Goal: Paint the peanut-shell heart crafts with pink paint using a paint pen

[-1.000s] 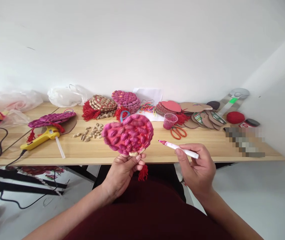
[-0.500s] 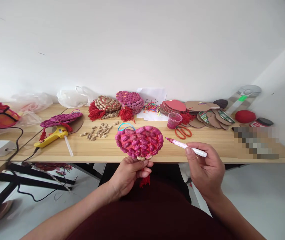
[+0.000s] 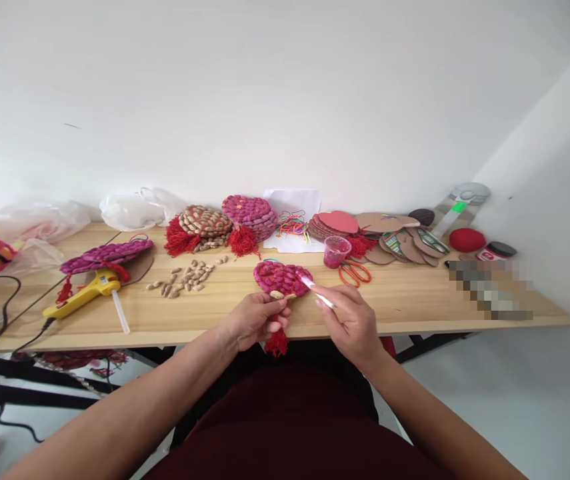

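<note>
My left hand (image 3: pixel 255 321) is closed round the lower tip of a heart-shaped piece covered in pink-painted peanut shells (image 3: pixel 279 277), held nearly flat over the wooden table (image 3: pixel 405 300). A red tassel (image 3: pixel 277 343) hangs below my fingers. My right hand (image 3: pixel 352 325) pinches a white paintbrush (image 3: pixel 317 291), whose pink tip rests on the heart's right edge. A small cup of pink paint (image 3: pixel 337 251) stands just behind the brush.
Loose peanuts (image 3: pixel 187 277) lie left of the heart, beside a yellow glue gun (image 3: pixel 82 293) with its cable. Finished shell hearts (image 3: pixel 227 220), cardboard hearts (image 3: pixel 379 230), orange scissors (image 3: pixel 355 272), red yarn (image 3: pixel 467 239) and plastic bags (image 3: pixel 135 203) line the back.
The heart has tilted from facing me to nearly flat and dropped toward the table. My right hand moved left, bringing the brush tip onto the heart.
</note>
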Available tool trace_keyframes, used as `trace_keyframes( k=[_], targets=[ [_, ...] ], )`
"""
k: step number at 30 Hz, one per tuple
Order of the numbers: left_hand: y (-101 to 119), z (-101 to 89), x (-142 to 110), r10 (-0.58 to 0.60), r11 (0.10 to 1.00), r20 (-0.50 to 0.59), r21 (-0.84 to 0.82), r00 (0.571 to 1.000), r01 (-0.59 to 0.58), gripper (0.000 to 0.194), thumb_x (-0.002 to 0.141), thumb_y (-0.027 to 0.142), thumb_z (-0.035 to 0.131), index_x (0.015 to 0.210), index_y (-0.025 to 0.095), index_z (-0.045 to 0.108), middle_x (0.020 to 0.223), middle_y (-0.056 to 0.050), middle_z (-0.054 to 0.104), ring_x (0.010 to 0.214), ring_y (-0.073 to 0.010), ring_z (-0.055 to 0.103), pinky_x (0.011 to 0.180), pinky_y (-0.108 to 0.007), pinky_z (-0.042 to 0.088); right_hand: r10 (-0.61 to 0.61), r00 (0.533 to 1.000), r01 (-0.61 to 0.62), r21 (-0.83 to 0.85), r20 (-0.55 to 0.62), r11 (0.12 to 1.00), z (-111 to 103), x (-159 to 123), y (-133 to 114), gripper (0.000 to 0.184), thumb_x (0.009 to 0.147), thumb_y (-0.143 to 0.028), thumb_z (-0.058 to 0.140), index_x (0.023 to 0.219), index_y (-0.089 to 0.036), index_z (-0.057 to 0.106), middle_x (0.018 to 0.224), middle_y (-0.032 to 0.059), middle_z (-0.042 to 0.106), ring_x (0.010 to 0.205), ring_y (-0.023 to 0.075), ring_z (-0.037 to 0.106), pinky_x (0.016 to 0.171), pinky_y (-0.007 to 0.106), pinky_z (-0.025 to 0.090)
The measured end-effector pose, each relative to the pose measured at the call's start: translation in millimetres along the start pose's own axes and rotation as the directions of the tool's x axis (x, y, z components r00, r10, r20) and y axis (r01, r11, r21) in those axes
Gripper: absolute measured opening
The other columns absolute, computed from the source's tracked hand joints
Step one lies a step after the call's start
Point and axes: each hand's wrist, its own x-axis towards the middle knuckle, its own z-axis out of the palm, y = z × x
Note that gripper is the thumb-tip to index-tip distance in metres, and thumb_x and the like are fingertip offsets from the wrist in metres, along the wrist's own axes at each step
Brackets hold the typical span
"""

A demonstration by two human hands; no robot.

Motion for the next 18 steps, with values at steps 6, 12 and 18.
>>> trace_keyframes(
  k=[6,12,18],
  targets=[
    [8.2,-10.8,19.7,0.135,0.961,-0.020,0.246,0.991,-0.126,0.030,0.086,0.036,0.074,0.069,0.014,0.065,0.057,-0.003,0.068,0.034,-0.0051,0.047,0.034,-0.016,0.023,-0.071,0.993,0.074,-0.029,0.098,0.997,22.0,11.9,27.3,0.032,0.098,-0.016,0.055,0.124,-0.023,0.072,0.100,0.0066,0.073,0.096,0.0204,0.063,0.088,0.039,0.055],
    [21.7,-19.4,21.2,0.466,0.459,-0.002,0.855,0.885,-0.240,0.033,0.088,0.047,0.063,0.071,0.019,0.070,0.059,-0.005,0.070,0.052,-0.0203,0.065,0.053,-0.027,0.040,-0.098,0.974,0.120,-0.099,0.202,0.988,25.9,14.6,37.6,0.034,0.096,-0.018,0.055,0.127,-0.022,0.070,0.101,0.0085,0.072,0.097,0.0225,0.062,0.095,0.043,0.052],
    [-3.4,-41.6,18.8,0.689,-0.061,0.198,0.974,0.697,-0.217,0.048,0.094,0.054,0.051,0.122,0.018,0.067,0.115,-0.017,0.075,0.097,-0.0368,0.073,0.083,-0.041,0.052,-0.066,0.958,0.113,-0.156,0.277,0.981,18.7,9.2,40.7,0.047,0.090,-0.040,0.070,0.131,-0.019,0.065,0.100,0.0072,0.071,0.097,0.0220,0.062,0.096,0.039,0.050]
  ],
)
